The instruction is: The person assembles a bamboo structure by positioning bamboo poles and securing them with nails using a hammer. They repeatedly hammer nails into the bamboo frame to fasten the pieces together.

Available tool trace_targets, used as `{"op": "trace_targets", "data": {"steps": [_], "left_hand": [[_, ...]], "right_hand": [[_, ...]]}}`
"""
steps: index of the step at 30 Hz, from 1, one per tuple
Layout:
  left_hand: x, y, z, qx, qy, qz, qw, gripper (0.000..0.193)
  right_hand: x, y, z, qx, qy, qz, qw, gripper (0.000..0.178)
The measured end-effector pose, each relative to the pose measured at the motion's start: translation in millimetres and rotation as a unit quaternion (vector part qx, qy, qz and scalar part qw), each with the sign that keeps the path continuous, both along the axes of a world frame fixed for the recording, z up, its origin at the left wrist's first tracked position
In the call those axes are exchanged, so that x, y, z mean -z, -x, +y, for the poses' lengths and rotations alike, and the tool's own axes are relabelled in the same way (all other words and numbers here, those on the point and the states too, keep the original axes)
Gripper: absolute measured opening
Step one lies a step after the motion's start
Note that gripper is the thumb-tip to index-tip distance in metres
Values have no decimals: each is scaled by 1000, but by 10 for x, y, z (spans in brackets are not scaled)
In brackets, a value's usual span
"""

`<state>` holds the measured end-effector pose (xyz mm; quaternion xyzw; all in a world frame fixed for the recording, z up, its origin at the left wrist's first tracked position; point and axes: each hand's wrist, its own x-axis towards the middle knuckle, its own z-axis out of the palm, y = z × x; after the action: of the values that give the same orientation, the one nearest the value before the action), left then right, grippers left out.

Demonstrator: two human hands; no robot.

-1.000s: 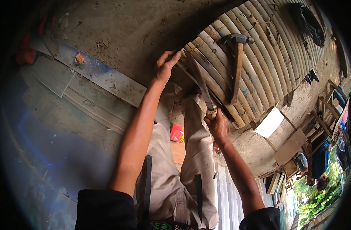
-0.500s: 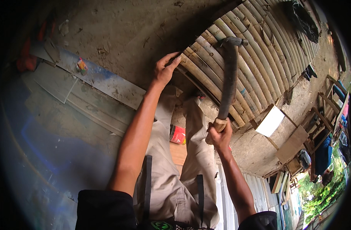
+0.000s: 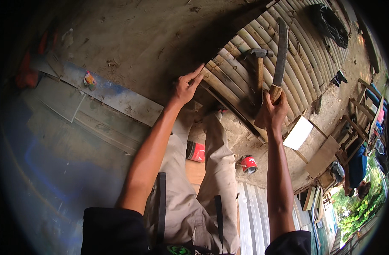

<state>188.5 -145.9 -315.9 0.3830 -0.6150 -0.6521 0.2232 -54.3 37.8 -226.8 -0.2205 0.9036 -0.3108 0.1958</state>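
**Machete raised over the bamboo panel**

The right hand (image 3: 274, 111) has its fingers wrapped tight around a machete (image 3: 281, 53), blade upright above the bamboo panel (image 3: 288, 76). The left hand (image 3: 187, 85) rests spread fingers on the panel's near edge. A hammer (image 3: 258, 63) lies on the panel beside the blade.

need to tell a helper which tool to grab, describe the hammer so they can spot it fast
Find the bamboo slat panel on the ground. The hammer lies on it, just left of the long blade raised in the right hand. It alone has a metal head across a straight wooden handle.
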Motion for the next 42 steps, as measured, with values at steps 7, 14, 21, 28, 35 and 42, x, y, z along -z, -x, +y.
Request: {"op": "trace_targets", "data": {"steps": [7,14,21,28,35,42], "left_hand": [[115,69,95,-82,-74,43,993,34],[137,110,173,-130,-85,61,986,29],[42,190,234,-167,-65,32,983,26],[51,242,313,-210,-58,48,975,25],[60,214,321,-230,-164,91,955,26],[69,202,298,-241,-179,92,949,21]], "right_hand": [[-204,-274,-344,-138,-4,208,968,55],[-20,-274,-675,-124,-180,118,969,28],[-550,-390,-638,-111,-74,-116,984,27],[-719,-253,-969,-197,-102,-289,931,40],[-644,239,-1246,-330,-187,-292,878,37],[-550,281,-1306,-349,-169,-310,868,36]]}}
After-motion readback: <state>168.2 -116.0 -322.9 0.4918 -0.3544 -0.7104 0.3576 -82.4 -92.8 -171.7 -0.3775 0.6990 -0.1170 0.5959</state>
